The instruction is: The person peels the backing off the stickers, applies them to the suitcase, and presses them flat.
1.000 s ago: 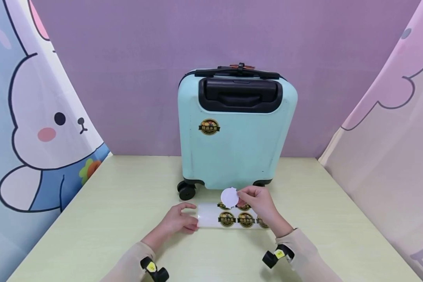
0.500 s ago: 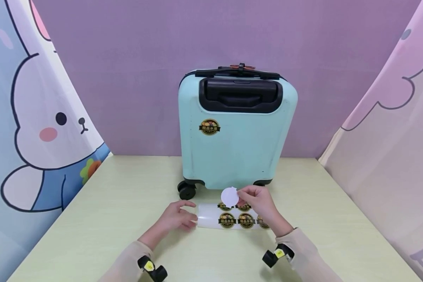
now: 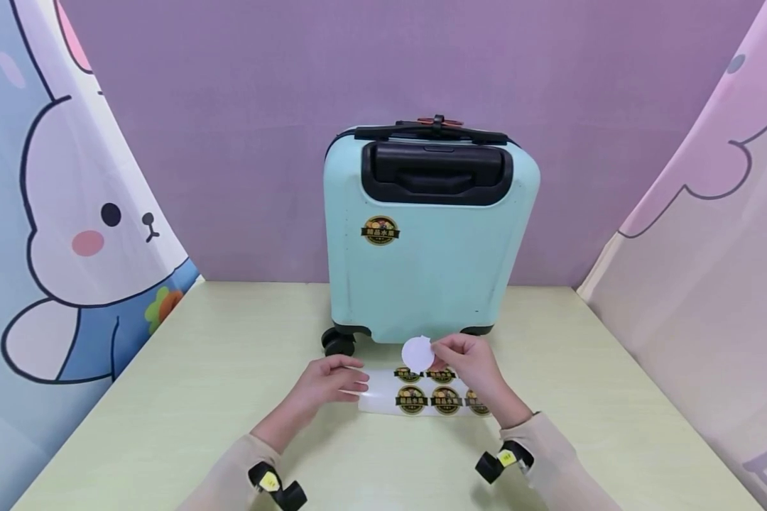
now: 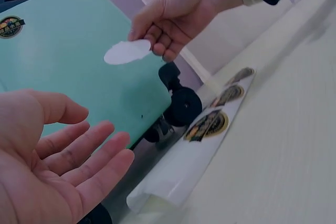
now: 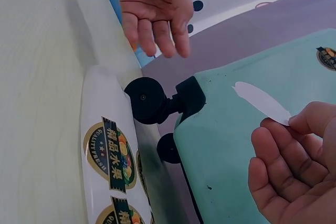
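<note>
My right hand [image 3: 469, 360] pinches a round sticker [image 3: 417, 354] at its right edge, between thumb and fingertips. The sticker's plain white back faces the head camera. Below it on the table lies a white sticker sheet [image 3: 377, 399] with several black-and-gold round fruit labels; its near-left end curls up in the left wrist view. My left hand [image 3: 329, 383] hovers over the sheet's left end, fingers relaxed and holding nothing, palm showing in the left wrist view [image 4: 58, 166]. Behind the hands stands a mint-green suitcase [image 3: 422, 277], bearing one such label [image 3: 380, 231] on its upper left.
The suitcase stands upright on black wheels [image 3: 339, 342], with a black handle recess [image 3: 437, 172] near its top. A purple cloth backdrop [image 3: 230, 177] hangs behind it. Cartoon-printed curtains flank the pale table [image 3: 166, 404] on both sides.
My left hand has lifted off the sheet's left edge and moved slightly up and to the right. The right hand, still pinching the sticker, has risen very slightly.
</note>
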`<state>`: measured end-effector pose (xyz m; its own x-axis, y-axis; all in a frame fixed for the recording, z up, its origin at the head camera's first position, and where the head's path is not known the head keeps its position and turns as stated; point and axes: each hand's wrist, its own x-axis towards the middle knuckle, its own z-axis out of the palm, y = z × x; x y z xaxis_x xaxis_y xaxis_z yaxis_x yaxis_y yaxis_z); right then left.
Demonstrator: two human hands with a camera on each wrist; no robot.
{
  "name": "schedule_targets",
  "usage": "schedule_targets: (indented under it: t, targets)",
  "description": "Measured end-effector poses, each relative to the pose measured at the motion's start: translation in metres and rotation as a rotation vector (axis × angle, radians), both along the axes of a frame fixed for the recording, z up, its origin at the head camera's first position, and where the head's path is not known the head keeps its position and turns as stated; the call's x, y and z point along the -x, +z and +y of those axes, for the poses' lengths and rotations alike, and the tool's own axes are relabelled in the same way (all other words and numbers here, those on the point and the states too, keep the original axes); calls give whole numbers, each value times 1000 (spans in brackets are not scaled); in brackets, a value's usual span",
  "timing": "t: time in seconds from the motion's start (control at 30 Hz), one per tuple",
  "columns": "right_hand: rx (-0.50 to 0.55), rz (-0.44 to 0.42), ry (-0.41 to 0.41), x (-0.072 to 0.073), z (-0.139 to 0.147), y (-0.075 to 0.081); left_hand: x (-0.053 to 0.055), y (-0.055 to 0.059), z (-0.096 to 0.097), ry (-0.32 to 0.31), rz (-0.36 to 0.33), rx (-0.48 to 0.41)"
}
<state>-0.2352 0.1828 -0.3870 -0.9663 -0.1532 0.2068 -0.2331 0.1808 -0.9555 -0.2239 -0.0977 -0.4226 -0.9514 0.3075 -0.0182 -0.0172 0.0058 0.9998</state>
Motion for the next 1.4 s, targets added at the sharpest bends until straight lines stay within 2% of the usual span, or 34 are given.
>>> schedule_targets:
  t: [0.3,0.57,0.77,1.0,1.13,1.4]
  targets:
    - [-8,52,-31,-3,-4,4,-9,16,10,-17,-24,-130]
    - [-98,221,-93,-13,-11,8,-15,22,17,-56,-53,-216]
    - [-185,462,-120,-17,-14,7,-17,24,22,-70,-59,-260]
    - [-292,881,-116,-13,-16,5,-19,25,29,-72,-111,-306]
    - [-334,1082,-107,-12,-18,6,-20,27,30,-60,-123,-333]
    - [-437,1255,-120,-14,-23,6,-18,29,32,-80,-145,-383]
